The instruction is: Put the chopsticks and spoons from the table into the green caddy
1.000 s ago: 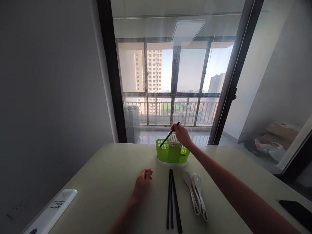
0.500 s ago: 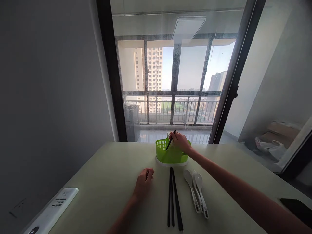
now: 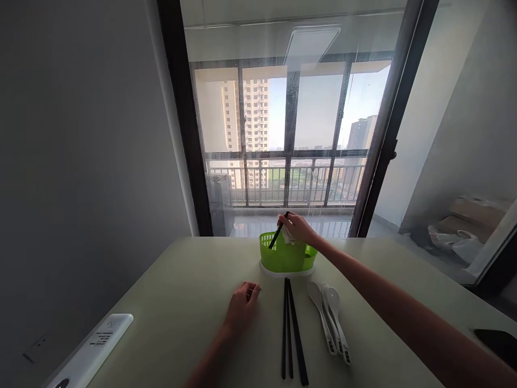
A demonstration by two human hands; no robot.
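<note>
My right hand reaches over a green basket-like utensil holder with a white base and pinches a black chopstick. The chopstick slants down, its lower end inside the left compartment; whether a second one lies against it I cannot tell. A pale slatted part in the holder's middle is partly hidden by this hand. On the table, left of the holder's front, my left hand rests with fingers loosely curled and nothing visible in them. Beside it lie three black chopsticks. Several white spoons lie further right.
The pale table ends just behind the holder, before a glass door. A white device lies at the left edge, and a dark flat object at the right edge. Bags and a box sit beyond the table.
My right hand has come lower and shifted slightly left over the holder, the chopstick tilting and moving within the left compartment. My left hand stays almost in place.
</note>
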